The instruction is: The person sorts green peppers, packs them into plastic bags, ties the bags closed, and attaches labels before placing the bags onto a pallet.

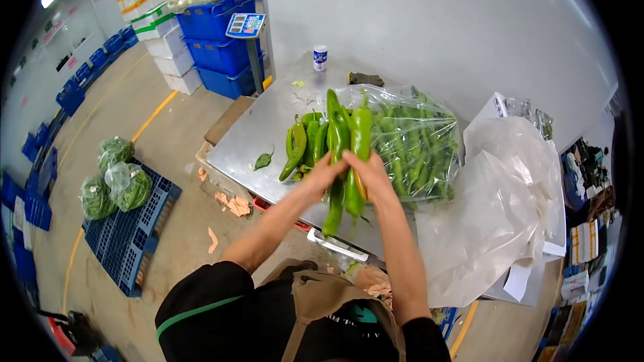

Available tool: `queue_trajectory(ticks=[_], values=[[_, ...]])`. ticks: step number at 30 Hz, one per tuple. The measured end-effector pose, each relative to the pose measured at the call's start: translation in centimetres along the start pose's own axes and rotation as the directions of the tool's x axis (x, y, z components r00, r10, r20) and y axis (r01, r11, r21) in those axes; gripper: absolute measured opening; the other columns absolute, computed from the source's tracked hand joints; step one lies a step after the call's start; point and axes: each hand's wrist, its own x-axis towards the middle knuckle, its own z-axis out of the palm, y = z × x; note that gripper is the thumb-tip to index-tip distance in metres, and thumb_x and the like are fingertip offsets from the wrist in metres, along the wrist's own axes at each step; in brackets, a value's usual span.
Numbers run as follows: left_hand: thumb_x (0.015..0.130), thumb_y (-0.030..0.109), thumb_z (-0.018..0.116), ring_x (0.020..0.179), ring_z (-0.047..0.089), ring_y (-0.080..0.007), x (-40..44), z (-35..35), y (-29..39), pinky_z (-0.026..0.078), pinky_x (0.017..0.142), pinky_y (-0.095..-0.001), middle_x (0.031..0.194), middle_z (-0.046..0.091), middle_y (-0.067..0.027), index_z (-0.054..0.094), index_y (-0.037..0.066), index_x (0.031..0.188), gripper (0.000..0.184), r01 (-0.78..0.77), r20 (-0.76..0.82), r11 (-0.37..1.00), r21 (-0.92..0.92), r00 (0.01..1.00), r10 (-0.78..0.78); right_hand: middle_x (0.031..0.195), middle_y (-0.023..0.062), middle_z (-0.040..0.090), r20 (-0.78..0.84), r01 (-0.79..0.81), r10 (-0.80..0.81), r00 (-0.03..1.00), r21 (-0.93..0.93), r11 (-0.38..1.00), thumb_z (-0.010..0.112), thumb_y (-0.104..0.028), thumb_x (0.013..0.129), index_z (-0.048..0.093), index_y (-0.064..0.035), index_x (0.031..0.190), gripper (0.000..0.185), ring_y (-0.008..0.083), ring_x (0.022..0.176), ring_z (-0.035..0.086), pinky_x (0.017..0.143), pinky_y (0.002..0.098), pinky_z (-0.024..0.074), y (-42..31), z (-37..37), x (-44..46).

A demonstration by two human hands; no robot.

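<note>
Both hands hold long green peppers above the steel table's near part. My left hand [325, 173] is closed around a long green pepper [339, 124] that points away from me. Beside it, my right hand [369, 173] grips more green peppers [361, 127], one with an orange-brown streak along it. The fingertips of the two hands nearly meet. Just left of them lies a loose pile of green peppers [310, 135] on the table. To the right, a see-through plastic bag [419, 144] full of green peppers lies on its side.
On the steel table [251, 177] stand a small can [320, 58] and a dark lump [365, 79]. Plastic sheeting [490, 208] covers its right end. Blue crates [221, 50] and a scale [245, 25] stand behind. Bagged greens [129, 188] rest on a blue pallet [111, 228].
</note>
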Motion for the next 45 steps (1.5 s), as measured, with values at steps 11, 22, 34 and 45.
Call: queue_trajectory(ticks=[11, 22, 34, 45], values=[[0.080, 0.023, 0.059, 0.108, 0.045, -0.0372, 7.5, -12.8, -6.9, 0.035, 0.091, -0.0437, 0.119, 0.047, -0.0212, 0.051, -0.001, 0.114, 0.042, -0.266, 0.216, -0.027, 0.964, 0.716, 0.664, 0.102, 0.0158, 0.056, -0.355, 0.060, -0.458, 0.815, -0.734, 0.676, 0.060, -0.007, 0.079, 0.055, 0.0041, 0.105, 0.028, 0.0242, 0.087, 0.060, 0.073, 0.0299, 0.0498, 10.1, 0.3, -9.0], [0.079, 0.003, 0.059, 0.091, 0.057, -0.0315, -4.6, -0.9, -6.2, 0.045, 0.079, -0.0355, 0.100, 0.058, -0.0166, 0.056, -0.001, 0.100, 0.022, -0.713, 0.556, 0.439, 0.546, 0.701, 0.446, 0.085, 0.0209, 0.062, -0.695, -0.615, 0.062, 0.716, -0.587, 0.527, 0.064, -0.024, 0.074, 0.059, -0.0020, 0.097, 0.032, 0.0396, 0.079, 0.059, 0.065, 0.0450, 0.0467, 24.1, 3.5, -35.7], [0.080, 0.022, 0.059, 0.081, 0.059, -0.0301, -22.1, 3.2, -29.6, 0.046, 0.071, -0.0371, 0.089, 0.060, -0.0179, 0.054, 0.002, 0.111, 0.037, -0.779, 0.566, 0.451, 0.436, -0.152, -0.810, 0.123, 0.0181, 0.053, -0.864, -0.193, 0.310, 0.397, 0.251, 0.948, 0.041, -0.045, 0.092, 0.047, -0.0030, 0.126, 0.055, 0.0284, 0.114, 0.049, 0.095, 0.0339, 0.0377, 28.4, 19.0, -59.0], [0.086, 0.026, 0.056, 0.067, 0.054, -0.0117, -23.9, 2.3, -43.3, 0.044, 0.058, -0.0290, 0.081, 0.059, -0.0042, 0.057, 0.005, 0.108, 0.031, -0.503, 0.132, 0.018, 0.864, 0.192, -0.973, 0.125, 0.0129, 0.050, -0.964, -0.081, 0.253, 0.085, 0.247, 0.966, 0.040, -0.034, 0.095, 0.045, -0.0015, 0.126, 0.045, 0.0204, 0.118, 0.044, 0.099, 0.0287, 0.0331, 39.7, 30.4, -70.9]])
